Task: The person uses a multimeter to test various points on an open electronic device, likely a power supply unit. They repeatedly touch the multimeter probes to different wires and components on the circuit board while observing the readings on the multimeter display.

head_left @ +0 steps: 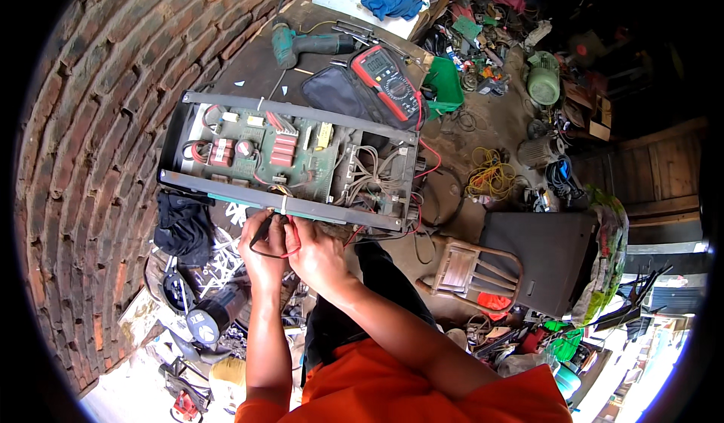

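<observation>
Gripping a black probe (261,231) with the left hand (262,254), pinching a red lead (296,242) with the right hand (320,260), at the near side of the chassis (226,187) — already open on the bench (249,64), with circuit board (303,171) exposed and multimeter (386,83) laid out — cannot tell about any contact left to make.

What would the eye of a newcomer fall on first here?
Probably the opened metal chassis across the middle, showing its green circuit board, with the left hand and right hand at its near edge. Beyond it lies a red-edged multimeter; a brick wall curves along the left.
</observation>
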`<state>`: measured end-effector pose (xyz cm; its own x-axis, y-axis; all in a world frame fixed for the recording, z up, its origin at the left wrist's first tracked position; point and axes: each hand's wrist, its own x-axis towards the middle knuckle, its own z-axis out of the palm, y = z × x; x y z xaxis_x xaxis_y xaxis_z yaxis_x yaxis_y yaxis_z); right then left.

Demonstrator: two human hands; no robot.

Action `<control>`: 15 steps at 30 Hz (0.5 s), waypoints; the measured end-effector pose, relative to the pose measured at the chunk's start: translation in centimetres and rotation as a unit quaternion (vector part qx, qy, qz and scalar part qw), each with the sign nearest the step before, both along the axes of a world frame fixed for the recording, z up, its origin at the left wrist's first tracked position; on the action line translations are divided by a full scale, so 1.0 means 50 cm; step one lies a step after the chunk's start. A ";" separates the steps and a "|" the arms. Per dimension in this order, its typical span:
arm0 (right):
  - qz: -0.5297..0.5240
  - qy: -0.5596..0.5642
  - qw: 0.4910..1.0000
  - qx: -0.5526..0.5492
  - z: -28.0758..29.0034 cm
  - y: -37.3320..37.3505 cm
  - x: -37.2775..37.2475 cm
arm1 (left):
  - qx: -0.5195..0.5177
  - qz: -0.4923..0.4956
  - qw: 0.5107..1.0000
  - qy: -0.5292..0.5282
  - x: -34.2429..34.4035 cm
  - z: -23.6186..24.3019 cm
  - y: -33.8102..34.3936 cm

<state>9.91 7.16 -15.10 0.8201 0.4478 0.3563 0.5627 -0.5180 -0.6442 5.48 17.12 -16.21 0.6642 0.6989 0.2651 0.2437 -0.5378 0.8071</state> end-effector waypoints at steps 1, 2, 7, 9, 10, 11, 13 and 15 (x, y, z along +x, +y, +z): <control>-0.001 -0.011 1.000 -0.004 -0.003 0.000 0.000 | -0.004 0.001 1.000 0.002 -0.001 -0.004 0.000; -0.002 -0.022 1.000 -0.007 -0.004 0.000 0.001 | -0.007 0.001 1.000 0.004 0.001 -0.002 0.001; 0.010 0.034 0.999 -0.023 0.005 0.000 -0.002 | -0.034 0.003 0.999 0.005 -0.001 -0.003 0.001; 0.011 0.032 0.999 -0.036 0.007 0.000 -0.002 | -0.020 -0.004 1.000 -0.009 0.000 -0.013 0.004; 0.009 0.033 0.998 -0.045 0.010 -0.001 -0.001 | -0.018 -0.007 1.000 -0.014 0.001 -0.015 0.004; 0.009 0.035 0.998 -0.053 0.014 -0.002 -0.001 | -0.014 -0.010 1.000 -0.019 0.001 -0.013 0.003; 0.010 0.022 1.000 0.005 0.013 -0.014 -0.001 | -0.021 -0.009 1.000 -0.010 -0.001 -0.022 0.006; 0.045 0.017 0.998 0.037 0.039 -0.038 -0.003 | -0.087 0.011 0.996 0.006 0.001 -0.012 0.003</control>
<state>9.75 5.24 -13.16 0.7898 0.4937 0.3639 0.5822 -0.4169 -0.6980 5.55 17.24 -16.78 0.6509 0.7479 0.1300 0.2644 -0.3839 0.8847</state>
